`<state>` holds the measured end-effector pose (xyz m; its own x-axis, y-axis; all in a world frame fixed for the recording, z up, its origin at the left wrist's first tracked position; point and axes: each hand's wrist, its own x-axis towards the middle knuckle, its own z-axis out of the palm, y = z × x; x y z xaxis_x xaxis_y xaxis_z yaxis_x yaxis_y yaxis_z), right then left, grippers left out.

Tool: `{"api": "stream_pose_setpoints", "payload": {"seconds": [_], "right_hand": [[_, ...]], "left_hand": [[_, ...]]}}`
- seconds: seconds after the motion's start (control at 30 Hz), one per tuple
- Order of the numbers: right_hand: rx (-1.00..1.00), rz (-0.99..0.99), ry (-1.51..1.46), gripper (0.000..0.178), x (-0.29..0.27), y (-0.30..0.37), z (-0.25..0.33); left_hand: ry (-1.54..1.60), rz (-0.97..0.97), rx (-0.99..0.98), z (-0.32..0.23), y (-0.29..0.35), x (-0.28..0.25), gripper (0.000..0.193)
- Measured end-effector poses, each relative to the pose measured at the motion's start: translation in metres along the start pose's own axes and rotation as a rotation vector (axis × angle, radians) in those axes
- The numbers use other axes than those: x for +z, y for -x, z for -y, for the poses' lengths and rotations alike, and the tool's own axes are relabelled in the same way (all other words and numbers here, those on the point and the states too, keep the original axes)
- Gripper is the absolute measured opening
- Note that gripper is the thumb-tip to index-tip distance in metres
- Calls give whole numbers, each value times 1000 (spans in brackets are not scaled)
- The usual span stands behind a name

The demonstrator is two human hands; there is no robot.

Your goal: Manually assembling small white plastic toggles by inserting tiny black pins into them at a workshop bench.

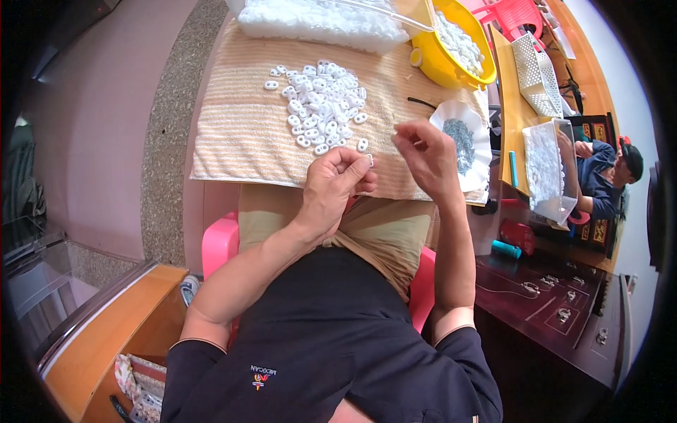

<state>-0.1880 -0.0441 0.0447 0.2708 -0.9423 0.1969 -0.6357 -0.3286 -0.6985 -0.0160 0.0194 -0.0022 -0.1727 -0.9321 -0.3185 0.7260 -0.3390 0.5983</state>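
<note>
My left hand [333, 185] is closed, with a small white plastic piece [369, 161] pinched between thumb and forefinger above the towel's near edge. To its right, my right hand [430, 161] is raised with its fingers curled together; whatever they hold, if anything, is too small to make out. Beside that hand lies a white fluted dish [482, 148] with a heap of tiny grey metal parts [461, 144] in it. Beyond my left hand spreads a loose pile of white oval plastic pieces [324, 106], each with two holes.
A striped towel [233, 127] covers the table. At its far side stand a clear bin [416, 15] of white pieces and a yellow basin [451, 60]. A thin black stick [422, 102] lies near the dish. Another person [603, 169] sits at right by a clear box [564, 180].
</note>
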Motion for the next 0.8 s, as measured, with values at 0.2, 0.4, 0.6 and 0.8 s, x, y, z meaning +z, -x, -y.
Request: {"api": "stream_pose_setpoints", "payload": {"seconds": [0.2,0.4,0.6,0.8], "right_hand": [[-116,19,431,16,0,-33,-12],[-29,224,635,15,6,-51,-9],[-71,241,621,15,5,-51,-17],[-154,264,682,16,9,-50,-16]], "left_hand": [[-41,29,-39,0,-1,-5,13],[-45,-9,-31,-2,-1,-4,13],[-39,-43,-22,-2,-2,3,12],[-6,-18,-22,2,-2,-3,13]]}}
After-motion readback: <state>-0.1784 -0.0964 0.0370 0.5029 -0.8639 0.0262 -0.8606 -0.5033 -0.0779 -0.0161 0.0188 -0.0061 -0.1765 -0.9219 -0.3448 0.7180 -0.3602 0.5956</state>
